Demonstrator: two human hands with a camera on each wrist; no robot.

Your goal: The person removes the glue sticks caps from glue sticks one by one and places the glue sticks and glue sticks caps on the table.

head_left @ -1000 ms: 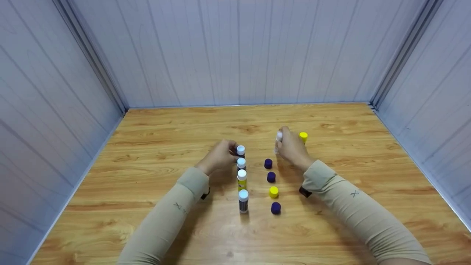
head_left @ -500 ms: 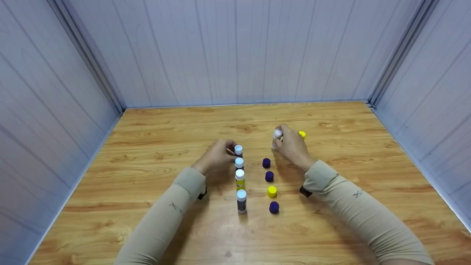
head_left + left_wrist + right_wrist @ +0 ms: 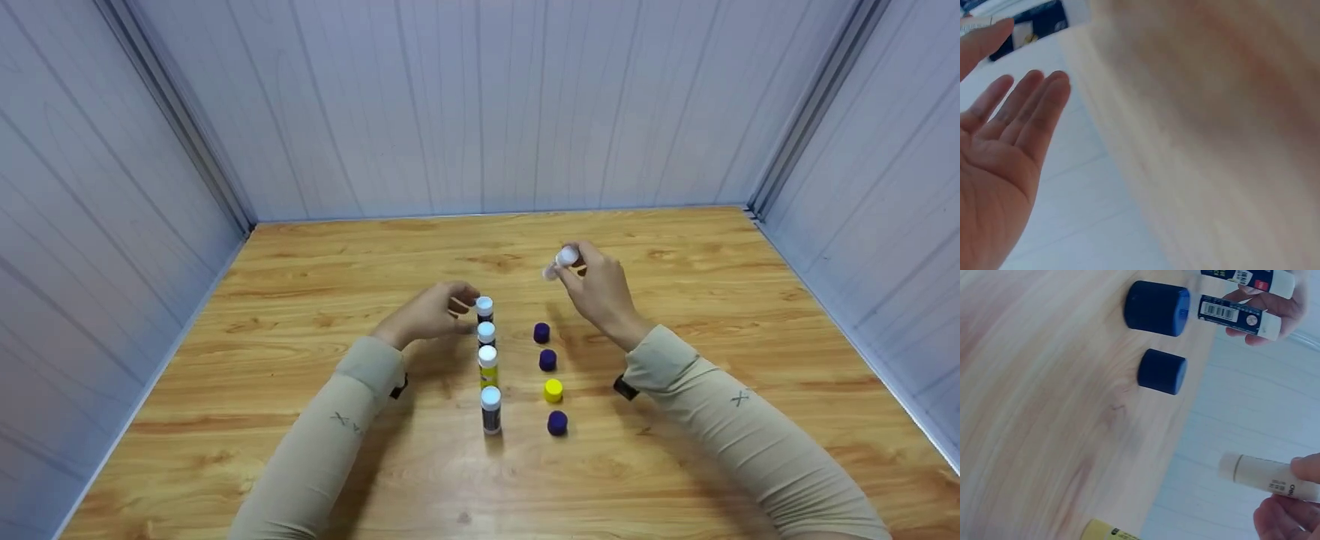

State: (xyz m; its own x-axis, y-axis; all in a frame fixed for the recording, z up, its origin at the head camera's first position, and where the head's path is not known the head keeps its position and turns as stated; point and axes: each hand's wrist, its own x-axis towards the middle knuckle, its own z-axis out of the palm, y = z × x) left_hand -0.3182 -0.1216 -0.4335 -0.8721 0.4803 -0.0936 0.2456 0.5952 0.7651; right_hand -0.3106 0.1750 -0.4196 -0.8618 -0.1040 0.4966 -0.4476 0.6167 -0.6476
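Note:
My right hand (image 3: 600,292) pinches a white glue stick (image 3: 1266,478), raised off the table and tilted, in the head and right wrist views. My left hand (image 3: 433,311) is beside the farthest of several glue sticks standing upright in a row; its fingers are extended and apart in the left wrist view. That farthest glue stick (image 3: 484,307) has a dark blue label and white top. Nearer in the row come another dark glue stick (image 3: 487,334), a yellow glue stick (image 3: 488,367) and a dark one (image 3: 491,411).
Right of the row, dark blue caps (image 3: 541,333) and a yellow cap (image 3: 553,391) stand on the wooden table (image 3: 360,247). A yellow piece (image 3: 1107,531) with a dark mark shows at the right wrist view's lower edge. Pale panel walls (image 3: 480,105) enclose the table.
My right hand has lifted the white glue stick off the table and tilted it. My left hand has drawn slightly left, fingers loosening from the farthest glue stick. The yellow top behind the right hand is now hidden.

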